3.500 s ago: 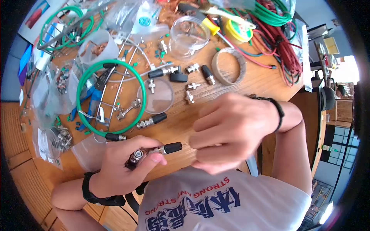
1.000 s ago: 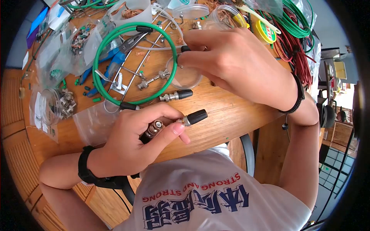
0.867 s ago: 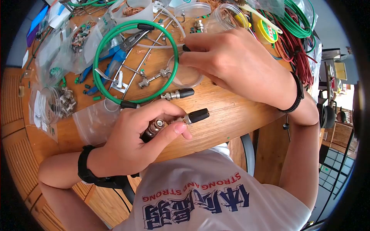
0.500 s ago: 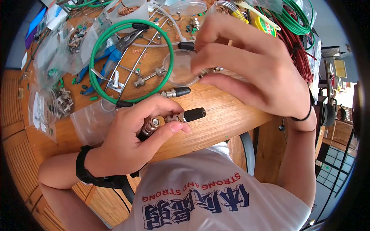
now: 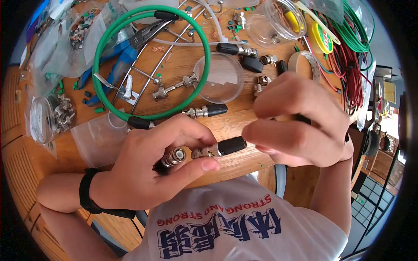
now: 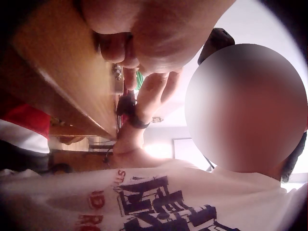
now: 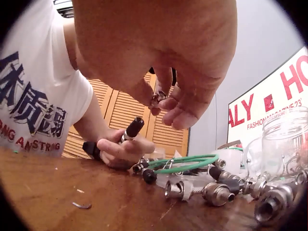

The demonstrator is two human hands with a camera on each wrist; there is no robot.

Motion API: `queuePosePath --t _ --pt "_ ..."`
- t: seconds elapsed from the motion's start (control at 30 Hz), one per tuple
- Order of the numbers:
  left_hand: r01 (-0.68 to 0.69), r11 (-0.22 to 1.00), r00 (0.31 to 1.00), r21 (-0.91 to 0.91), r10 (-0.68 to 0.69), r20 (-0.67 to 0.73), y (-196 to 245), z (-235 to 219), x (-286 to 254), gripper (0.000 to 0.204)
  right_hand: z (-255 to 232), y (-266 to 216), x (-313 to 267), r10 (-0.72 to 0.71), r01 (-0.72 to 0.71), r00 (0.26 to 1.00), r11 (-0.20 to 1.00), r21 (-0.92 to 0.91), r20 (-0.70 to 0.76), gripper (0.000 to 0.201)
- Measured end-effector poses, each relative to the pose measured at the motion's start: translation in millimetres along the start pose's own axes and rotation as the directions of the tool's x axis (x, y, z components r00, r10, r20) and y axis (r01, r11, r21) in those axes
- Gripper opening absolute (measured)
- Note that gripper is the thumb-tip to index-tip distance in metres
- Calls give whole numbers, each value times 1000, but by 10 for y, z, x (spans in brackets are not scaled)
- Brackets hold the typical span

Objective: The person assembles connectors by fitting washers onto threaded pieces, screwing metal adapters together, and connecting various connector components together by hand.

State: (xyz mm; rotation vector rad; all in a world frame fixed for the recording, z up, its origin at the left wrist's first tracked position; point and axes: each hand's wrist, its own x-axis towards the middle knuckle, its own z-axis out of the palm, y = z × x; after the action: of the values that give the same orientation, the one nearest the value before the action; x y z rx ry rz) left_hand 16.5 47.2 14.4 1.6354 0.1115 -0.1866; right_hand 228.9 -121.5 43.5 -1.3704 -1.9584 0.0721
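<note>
My left hand (image 5: 139,169) pinches a black-booted BNC connector (image 5: 232,145) between thumb and fingers, its boot pointing right. A second BNC connector (image 5: 174,156) is tucked in the same hand by the thumb's base, silver end up. Just right of the boot is my right hand (image 5: 313,143), fingers curled. In the right wrist view its fingertips pinch a small silver metal connector (image 7: 158,98), partly hidden by the fingers. Another black-booted BNC connector (image 5: 204,111) lies on the table beyond the left hand, near a silver T-shaped adapter (image 5: 174,89).
A green cable coil (image 5: 205,65) lies over a wire rack and blue-handled pliers (image 5: 124,61). Behind are a clear round lid (image 5: 220,78), loose connectors (image 5: 269,59), a clear jar (image 5: 285,21) and a tape ring (image 5: 315,65). Plastic bags (image 5: 56,56) crowd the left.
My right hand has come away from the loose connectors at the back, carrying a small metal connector, and is now beside the boot in my left hand. The left hand keeps its hold.
</note>
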Motion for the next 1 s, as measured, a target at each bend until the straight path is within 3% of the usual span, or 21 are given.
queuePosePath --t 0.07,0.13,0.2,0.27,0.4,0.53,0.6,0.7,0.93,1.0 --pt "7 1000 1000 -6 -7 -13 8 -1 -4 20 51 10 -28 -36 37 998 999 -27 47 25" --pt "11 1000 1000 -12 -11 -26 -1 0 1 23 170 -103 -66 153 -144 983 986 87 -104 27" --pt "-105 992 993 64 108 -47 -22 -3 15 28 71 -58 -49 122 -120 991 992 49 -55 27" --pt "-127 989 989 70 132 -61 -20 6 29 29 -44 -36 13 23 -25 988 1000 11 153 25" --pt "-160 983 984 85 166 -69 -29 -3 22 31 -6 -25 -20 12 -23 980 998 55 197 28" --pt "-17 1000 998 -12 17 -59 -15 19 -10 31 37 -6 -40 8 -12 984 1000 24 177 28" --pt "-162 986 980 43 166 -114 -86 47 2 30 34 -6 -43 -12 8 981 1000 21 195 28" --pt "-253 964 959 76 261 -112 -126 25 44 29 45 -24 -44 -13 6 971 1000 31 238 29" --pt "-127 992 992 24 127 -12 -19 -43 36 26 129 -39 -72 -63 48 978 996 79 197 24" --pt "-340 940 939 20 340 -50 -103 -30 103 24 98 -40 -53 -66 48 976 994 95 207 23"
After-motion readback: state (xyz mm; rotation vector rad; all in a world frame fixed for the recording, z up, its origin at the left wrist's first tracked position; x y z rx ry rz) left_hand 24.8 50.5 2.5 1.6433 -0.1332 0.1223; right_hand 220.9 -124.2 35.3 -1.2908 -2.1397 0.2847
